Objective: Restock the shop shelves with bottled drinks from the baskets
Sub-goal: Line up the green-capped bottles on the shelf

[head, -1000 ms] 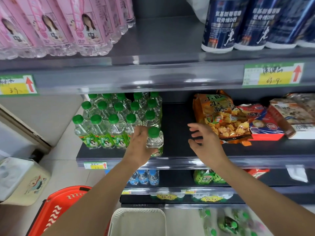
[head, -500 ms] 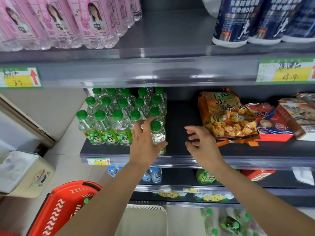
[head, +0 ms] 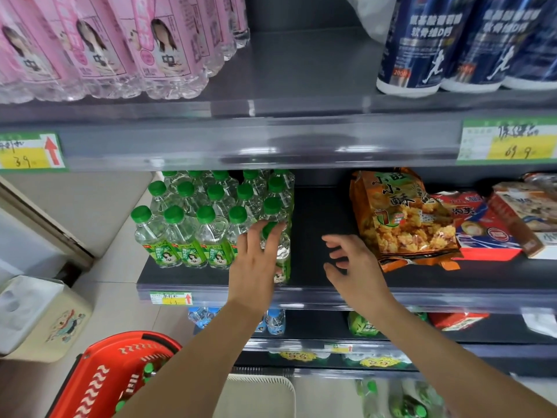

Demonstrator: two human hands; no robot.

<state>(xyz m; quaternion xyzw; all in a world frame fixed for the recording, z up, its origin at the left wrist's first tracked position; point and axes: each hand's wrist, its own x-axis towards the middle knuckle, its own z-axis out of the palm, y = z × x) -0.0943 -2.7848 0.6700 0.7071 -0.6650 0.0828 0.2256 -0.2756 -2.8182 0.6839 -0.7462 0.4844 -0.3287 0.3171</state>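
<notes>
Several clear bottles with green caps and green labels [head: 193, 230] stand in rows at the left of the dark middle shelf [head: 319, 230]. My left hand [head: 256, 267] lies with straight fingers over the front-right bottle [head: 282, 260] of that group, fingertips up at its cap. My right hand [head: 352, 267] hovers with loose, spread fingers above the bare stretch of shelf beside the bottles and holds nothing. A red basket [head: 99, 384] with green-capped bottles inside sits on the floor at lower left. A white basket [head: 265, 393] is below my arms.
An orange snack bag [head: 401, 218] and red and brown packets [head: 488, 233] fill the shelf's right part. Pink-labelled bottles [head: 120, 46] and dark blue tubs [head: 422, 46] stand on the shelf above. More green-capped bottles [head: 404, 399] lie low at the right. A cream bin [head: 39, 318] stands at left.
My left hand has loosened from round the front-right bottle and its fingers now lie straight over it. The right hand has stayed above the bare shelf. The view has tilted slightly.
</notes>
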